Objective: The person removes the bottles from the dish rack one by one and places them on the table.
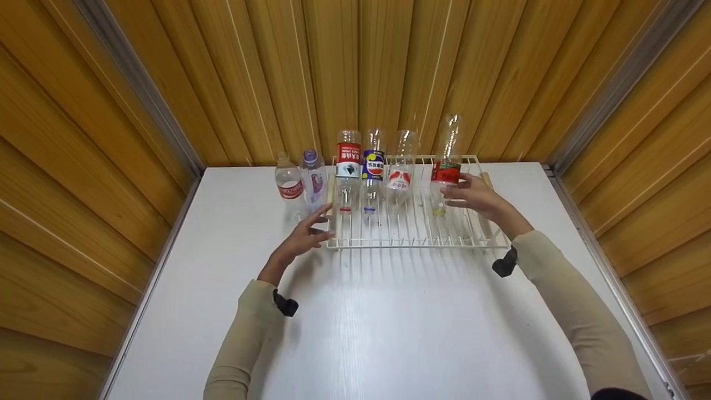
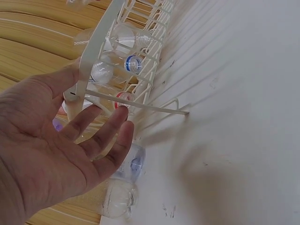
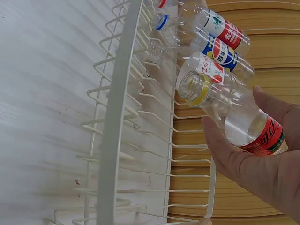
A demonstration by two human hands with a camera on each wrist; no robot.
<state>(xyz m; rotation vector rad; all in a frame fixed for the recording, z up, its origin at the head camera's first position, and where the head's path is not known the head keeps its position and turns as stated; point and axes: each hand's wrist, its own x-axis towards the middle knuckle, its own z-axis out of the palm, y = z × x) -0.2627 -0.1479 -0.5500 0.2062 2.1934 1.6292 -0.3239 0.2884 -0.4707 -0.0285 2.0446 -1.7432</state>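
Observation:
My right hand (image 1: 472, 195) holds a clear plastic bottle with a red label (image 1: 446, 171) over the right part of a white wire rack (image 1: 414, 242). In the right wrist view the fingers and thumb wrap the bottle's sides, and its open neck with a yellow ring (image 3: 202, 93) points away from the palm. At the rack's left end, my left hand (image 1: 303, 240) touches the side rail (image 2: 93, 49), its thumb at the rail and its other fingers spread loosely. Three bottles lean in the rack, necks down: one red-labelled (image 1: 348, 155), one blue-labelled (image 1: 373, 165), one with a white-and-red label (image 1: 399, 179).
Left of the rack stand a bottle with a red label (image 1: 290, 188) and a bottle with a purple cap (image 1: 314, 175). The white table (image 1: 377, 333) reaches back to wood-patterned walls (image 1: 389, 72). A wooden handle (image 1: 486, 179) is at the rack's right end.

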